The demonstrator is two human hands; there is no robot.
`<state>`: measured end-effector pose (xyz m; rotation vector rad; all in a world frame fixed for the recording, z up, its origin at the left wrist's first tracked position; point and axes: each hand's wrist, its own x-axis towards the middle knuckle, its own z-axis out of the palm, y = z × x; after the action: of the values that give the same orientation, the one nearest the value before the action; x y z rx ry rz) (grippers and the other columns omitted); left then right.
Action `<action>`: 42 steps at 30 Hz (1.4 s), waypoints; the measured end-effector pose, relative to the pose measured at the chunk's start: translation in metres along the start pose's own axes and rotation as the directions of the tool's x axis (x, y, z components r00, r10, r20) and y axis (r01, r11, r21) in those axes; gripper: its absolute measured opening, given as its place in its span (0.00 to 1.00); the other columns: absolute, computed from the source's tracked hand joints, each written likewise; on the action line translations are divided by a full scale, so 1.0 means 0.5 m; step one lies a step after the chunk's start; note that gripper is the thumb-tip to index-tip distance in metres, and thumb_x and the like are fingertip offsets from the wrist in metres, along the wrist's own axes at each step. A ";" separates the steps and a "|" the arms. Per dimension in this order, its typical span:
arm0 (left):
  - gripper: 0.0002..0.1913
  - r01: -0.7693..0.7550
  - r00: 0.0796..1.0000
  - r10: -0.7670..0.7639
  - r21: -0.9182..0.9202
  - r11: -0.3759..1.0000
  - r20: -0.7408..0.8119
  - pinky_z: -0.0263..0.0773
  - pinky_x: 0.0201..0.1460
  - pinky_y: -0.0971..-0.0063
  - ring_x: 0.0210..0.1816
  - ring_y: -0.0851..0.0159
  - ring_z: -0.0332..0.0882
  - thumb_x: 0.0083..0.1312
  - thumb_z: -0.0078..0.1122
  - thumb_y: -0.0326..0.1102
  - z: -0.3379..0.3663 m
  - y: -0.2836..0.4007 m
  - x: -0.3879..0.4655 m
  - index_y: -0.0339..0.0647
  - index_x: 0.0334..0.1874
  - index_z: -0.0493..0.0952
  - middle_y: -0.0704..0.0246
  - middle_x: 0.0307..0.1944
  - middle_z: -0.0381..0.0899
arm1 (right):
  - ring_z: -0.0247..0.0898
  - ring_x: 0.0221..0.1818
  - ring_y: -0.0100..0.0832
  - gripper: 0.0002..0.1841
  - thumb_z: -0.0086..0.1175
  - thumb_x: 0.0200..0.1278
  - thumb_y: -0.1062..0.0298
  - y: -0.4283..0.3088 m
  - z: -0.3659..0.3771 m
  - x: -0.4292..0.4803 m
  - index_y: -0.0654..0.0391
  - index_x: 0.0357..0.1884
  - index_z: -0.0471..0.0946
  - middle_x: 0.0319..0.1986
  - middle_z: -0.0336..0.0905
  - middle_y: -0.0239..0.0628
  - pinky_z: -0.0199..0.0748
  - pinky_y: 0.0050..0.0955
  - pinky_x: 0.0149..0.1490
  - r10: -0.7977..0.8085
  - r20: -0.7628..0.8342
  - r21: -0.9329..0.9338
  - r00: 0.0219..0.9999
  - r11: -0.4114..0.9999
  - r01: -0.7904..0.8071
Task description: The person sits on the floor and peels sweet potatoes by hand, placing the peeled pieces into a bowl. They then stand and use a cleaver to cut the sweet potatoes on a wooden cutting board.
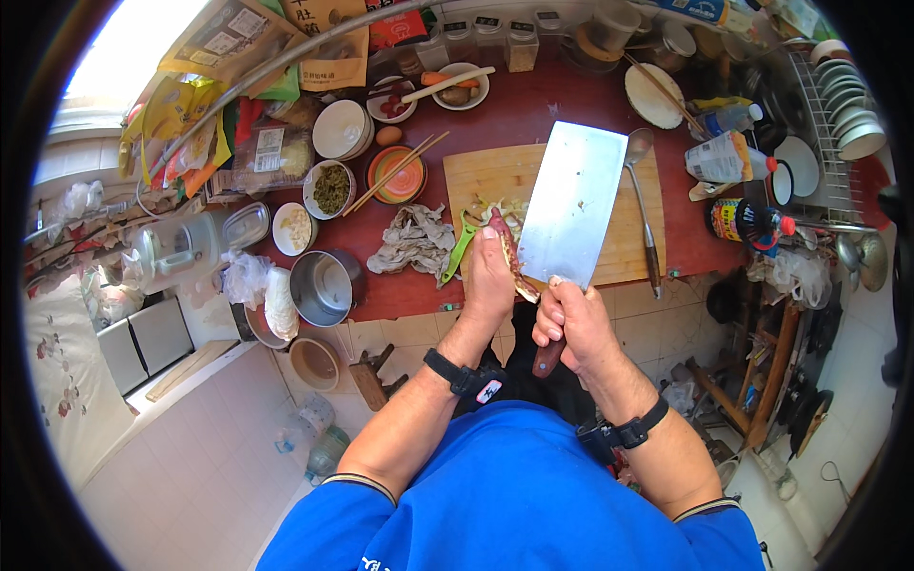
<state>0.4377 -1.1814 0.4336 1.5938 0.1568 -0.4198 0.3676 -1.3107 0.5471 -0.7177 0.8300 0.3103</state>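
My left hand (491,275) grips a reddish-skinned root vegetable, apparently a sweet potato (505,235), with pale flesh showing along its side. In my right hand (577,317) is the wooden handle of a broad Chinese cleaver (575,200). Its blade is raised over the wooden cutting board (485,168), with small bits stuck to the metal. Pale peelings (510,207) lie on the board behind the vegetable. A green peeler (459,250) lies just left of my left hand, by a crumpled grey cloth (413,243).
A long-handled ladle (648,214) crosses the board's right side. Left of the cloth stand a metal pot (323,287), an orange bowl (395,178) bearing chopsticks, and an egg (389,135). Bottles (746,221) and a dish rack (828,143) line the right.
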 end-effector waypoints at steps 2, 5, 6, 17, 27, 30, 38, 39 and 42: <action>0.25 -0.101 0.994 0.106 0.145 0.984 -0.032 0.71 0.53 0.58 0.45 0.54 0.74 0.88 0.29 0.50 0.005 -0.005 -0.009 0.33 0.51 0.71 0.54 0.43 0.77 | 0.60 0.15 0.24 0.19 0.50 0.79 0.63 0.004 -0.001 -0.002 0.52 0.24 0.66 0.17 0.61 0.26 0.71 0.31 0.23 0.008 -0.025 0.014 1.000 1.000 -0.007; 0.26 0.061 0.998 -0.063 0.090 0.994 0.016 0.71 0.54 0.57 0.46 0.53 0.74 0.89 0.29 0.51 0.003 -0.013 -0.017 0.32 0.52 0.70 0.52 0.43 0.76 | 0.60 0.16 0.24 0.19 0.50 0.79 0.63 0.008 -0.009 -0.004 0.52 0.24 0.66 0.17 0.61 0.26 0.71 0.31 0.24 0.018 -0.026 -0.008 1.000 1.000 -0.018; 0.26 0.012 1.000 -0.015 0.093 0.996 0.021 0.71 0.54 0.57 0.45 0.53 0.74 0.89 0.29 0.51 0.005 -0.016 -0.016 0.32 0.51 0.70 0.53 0.43 0.75 | 0.60 0.16 0.24 0.19 0.50 0.79 0.63 0.008 -0.012 -0.002 0.52 0.23 0.66 0.17 0.61 0.26 0.71 0.31 0.24 0.022 -0.019 -0.002 1.000 1.000 -0.022; 0.26 -0.074 0.993 0.056 0.183 0.980 0.101 0.74 0.48 0.69 0.42 0.69 0.75 0.89 0.27 0.47 -0.005 -0.035 -0.021 0.33 0.51 0.75 0.67 0.40 0.79 | 0.60 0.16 0.25 0.21 0.47 0.78 0.63 0.007 -0.043 -0.002 0.51 0.21 0.64 0.16 0.60 0.28 0.72 0.33 0.25 0.110 0.002 0.010 0.994 0.994 -0.110; 0.27 0.065 0.969 -0.080 0.071 0.995 0.233 0.76 0.57 0.65 0.50 0.64 0.79 0.88 0.28 0.45 -0.018 -0.036 -0.012 0.30 0.59 0.77 0.62 0.49 0.84 | 0.59 0.16 0.25 0.19 0.47 0.77 0.66 0.018 -0.045 0.003 0.52 0.23 0.64 0.17 0.60 0.27 0.71 0.32 0.25 0.121 0.002 0.043 0.993 0.992 -0.121; 0.26 0.069 0.970 -0.107 0.175 0.982 0.216 0.75 0.59 0.64 0.52 0.64 0.79 0.88 0.28 0.46 -0.022 -0.030 -0.015 0.31 0.59 0.77 0.61 0.51 0.83 | 0.58 0.16 0.25 0.18 0.48 0.77 0.66 0.023 -0.043 0.008 0.52 0.23 0.64 0.17 0.60 0.27 0.70 0.32 0.24 0.120 -0.008 0.055 0.993 0.991 -0.119; 0.26 0.045 0.984 -0.056 0.068 0.997 0.168 0.73 0.49 0.59 0.39 0.55 0.76 0.88 0.28 0.48 -0.018 -0.058 -0.006 0.33 0.45 0.73 0.60 0.34 0.77 | 0.58 0.16 0.25 0.20 0.49 0.76 0.64 0.022 -0.052 0.032 0.50 0.21 0.64 0.16 0.59 0.27 0.70 0.33 0.24 0.154 -0.010 0.007 0.988 0.988 -0.154; 0.26 0.079 0.976 -0.083 0.026 0.997 0.204 0.73 0.48 0.59 0.39 0.56 0.76 0.88 0.28 0.48 -0.022 -0.061 0.001 0.33 0.45 0.73 0.60 0.34 0.77 | 0.58 0.16 0.25 0.20 0.49 0.76 0.64 0.022 -0.052 0.035 0.50 0.21 0.64 0.16 0.59 0.27 0.70 0.33 0.24 0.168 0.002 0.026 0.986 0.985 -0.168; 0.27 0.191 0.934 -0.204 0.073 0.979 0.294 0.75 0.57 0.66 0.49 0.64 0.79 0.87 0.27 0.45 -0.039 -0.068 0.009 0.33 0.56 0.78 0.64 0.47 0.82 | 0.58 0.16 0.25 0.19 0.49 0.76 0.64 0.023 -0.054 0.037 0.50 0.21 0.64 0.16 0.59 0.27 0.70 0.33 0.25 0.183 0.017 0.053 0.983 0.981 -0.184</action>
<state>0.4333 -1.1604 0.4006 1.5412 0.0756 -0.8222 0.3587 -1.3211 0.5152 -0.5887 0.8918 0.4557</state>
